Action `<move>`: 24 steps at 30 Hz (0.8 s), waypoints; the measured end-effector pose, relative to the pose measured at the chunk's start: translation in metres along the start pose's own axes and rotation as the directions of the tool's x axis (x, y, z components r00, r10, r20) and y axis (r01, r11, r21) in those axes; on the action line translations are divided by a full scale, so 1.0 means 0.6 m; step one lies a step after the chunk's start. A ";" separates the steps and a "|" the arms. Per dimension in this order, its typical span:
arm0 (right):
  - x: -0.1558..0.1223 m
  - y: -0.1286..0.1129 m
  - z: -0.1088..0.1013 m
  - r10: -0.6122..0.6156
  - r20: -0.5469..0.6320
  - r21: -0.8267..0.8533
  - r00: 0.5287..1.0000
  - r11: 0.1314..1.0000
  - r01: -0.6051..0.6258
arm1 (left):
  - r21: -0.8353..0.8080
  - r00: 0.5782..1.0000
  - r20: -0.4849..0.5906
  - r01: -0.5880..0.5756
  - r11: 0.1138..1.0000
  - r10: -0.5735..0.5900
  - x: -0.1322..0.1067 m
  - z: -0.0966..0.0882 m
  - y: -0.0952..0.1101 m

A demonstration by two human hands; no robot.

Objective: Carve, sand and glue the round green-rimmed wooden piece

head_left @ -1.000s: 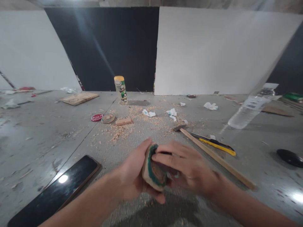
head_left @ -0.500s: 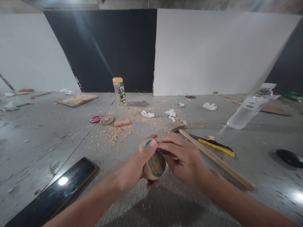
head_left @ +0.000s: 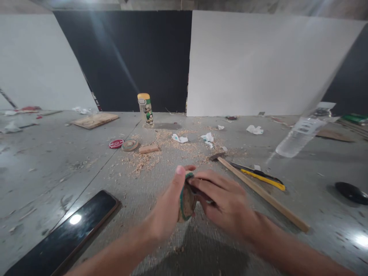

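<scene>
My left hand [head_left: 169, 201] is wrapped round a small hollow round wooden cup [head_left: 187, 203] with a green band along its rim. The cup's opening is turned toward my right. Closed fingers of my right hand [head_left: 221, 191] press a dark thin piece, possibly sandpaper [head_left: 198, 190], against the rim and inner edge. Most of that piece is hidden by the fingers, and both hands are slightly blurred. The far side of the cup is covered by my left hand.
A hammer [head_left: 264, 195] and a yellow utility knife [head_left: 263, 179] lie to the right, near a plastic bottle [head_left: 299, 132] and black mouse [head_left: 351, 192]. A phone [head_left: 66, 234] is at left. Ahead are wood shavings [head_left: 143, 165], a round wooden disc [head_left: 130, 145], a red tin [head_left: 116, 143] and a drink bottle [head_left: 146, 111].
My left hand has turned the cup, so its opening now shows narrower and faces more to the right. My right hand stays at the rim with the dark piece.
</scene>
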State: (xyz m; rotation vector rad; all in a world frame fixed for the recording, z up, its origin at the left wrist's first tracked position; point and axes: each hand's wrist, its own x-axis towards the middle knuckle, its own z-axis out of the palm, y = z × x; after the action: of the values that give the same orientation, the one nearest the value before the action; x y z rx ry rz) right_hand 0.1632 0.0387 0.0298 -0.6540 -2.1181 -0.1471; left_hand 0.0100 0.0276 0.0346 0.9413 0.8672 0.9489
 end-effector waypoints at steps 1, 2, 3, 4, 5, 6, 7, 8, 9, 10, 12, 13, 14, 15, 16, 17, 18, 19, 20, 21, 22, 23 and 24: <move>0.001 -0.004 -0.003 -0.016 0.002 0.010 1.000 1.000 0.016 | 0.010 1.000 0.007 0.002 1.000 -0.002 -0.001 0.000 0.000; 0.002 -0.008 -0.006 -0.027 0.003 0.018 1.000 0.999 0.027 | 0.015 1.000 0.013 0.010 1.000 -0.010 -0.002 0.000 0.001; 0.004 -0.010 -0.010 -0.034 0.007 0.023 0.999 0.999 0.034 | 0.021 1.000 0.013 0.023 1.000 -0.023 -0.003 0.001 0.003; 0.006 -0.012 -0.013 -0.043 0.013 0.027 0.999 0.999 0.042 | 0.023 0.999 0.008 0.037 0.999 -0.037 -0.003 0.002 0.004; 0.007 -0.012 -0.016 -0.048 0.029 0.023 0.998 0.999 0.047 | 0.019 0.999 0.000 0.045 0.999 -0.045 -0.003 0.003 0.005; 0.009 -0.012 -0.017 -0.053 0.041 0.014 0.998 0.999 0.053 | 0.005 0.999 -0.007 0.046 0.999 -0.046 -0.003 0.005 0.006; 0.010 -0.012 -0.018 -0.059 0.045 0.003 0.997 0.998 0.058 | -0.017 0.999 -0.010 0.042 0.999 -0.043 -0.002 0.006 0.007; 0.010 -0.011 -0.018 -0.060 0.040 -0.008 0.997 0.998 0.060 | -0.044 0.999 -0.005 0.040 0.998 -0.041 -0.001 0.008 0.008; 0.010 -0.010 -0.017 -0.054 0.039 -0.014 0.998 0.998 0.054 | -0.072 0.999 0.005 0.049 0.996 -0.049 0.000 0.010 0.009; 0.009 -0.010 -0.016 -0.049 0.044 -0.007 0.998 0.999 0.049 | -0.099 0.997 0.018 0.075 0.992 -0.074 0.001 0.011 0.011; 0.006 -0.010 -0.013 -0.069 0.074 0.055 0.995 0.996 0.065 | -0.142 0.989 0.029 0.150 0.978 -0.147 0.002 0.012 0.016; 0.004 -0.009 -0.013 -0.087 0.101 0.090 0.991 0.993 0.078 | -0.161 0.984 0.021 0.176 0.971 -0.175 0.001 0.012 0.019; 0.003 -0.008 -0.013 -0.108 0.117 0.110 0.987 0.989 0.096 | -0.175 0.981 0.007 0.190 0.966 -0.192 0.000 0.013 0.023; 0.002 -0.007 -0.013 -0.123 0.116 0.106 0.986 0.988 0.111 | -0.182 0.980 -0.005 0.194 0.964 -0.198 -0.001 0.013 0.026; 0.001 -0.005 -0.014 -0.125 0.103 0.079 0.987 0.990 0.117 | -0.181 0.980 -0.009 0.193 0.964 -0.198 -0.002 0.014 0.029; 0.000 -0.003 -0.014 -0.106 0.083 0.036 0.991 0.994 0.103 | -0.176 0.981 -0.006 0.188 0.966 -0.192 -0.004 0.014 0.031; 0.000 -0.001 -0.015 -0.088 0.063 0.003 0.994 0.996 0.088 | -0.171 0.982 0.003 0.188 0.967 -0.191 -0.005 0.015 0.033; 0.000 -0.001 -0.016 -0.074 0.066 0.001 0.995 0.997 0.074 | -0.168 0.981 0.011 0.192 0.967 -0.193 -0.007 0.015 0.034; 0.000 -0.001 -0.017 -0.075 0.087 0.030 0.993 0.997 0.073 | -0.167 0.981 0.014 0.195 0.966 -0.195 -0.008 0.015 0.035; 0.000 -0.002 -0.017 -0.089 0.115 0.067 0.989 0.994 0.082 | -0.169 0.980 0.014 0.197 0.966 -0.197 -0.009 0.015 0.035; 0.000 -0.003 -0.018 -0.104 0.134 0.093 0.985 0.991 0.092 | -0.166 0.980 0.015 0.198 0.966 -0.198 -0.009 0.015 0.035; 0.000 -0.004 -0.018 -0.112 0.137 0.095 0.984 0.990 0.100 | -0.158 0.980 0.019 0.200 0.967 -0.199 -0.010 0.016 0.034; 0.000 -0.005 -0.019 -0.107 0.122 0.072 0.987 0.993 0.099 | -0.145 0.979 0.027 0.202 0.969 -0.200 -0.011 0.016 0.034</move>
State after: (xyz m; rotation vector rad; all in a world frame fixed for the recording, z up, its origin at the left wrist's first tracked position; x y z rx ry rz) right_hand 0.1698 0.0325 0.0370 -0.5273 -2.2695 -0.0951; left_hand 0.0112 0.0249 0.0578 0.7173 0.8528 0.8195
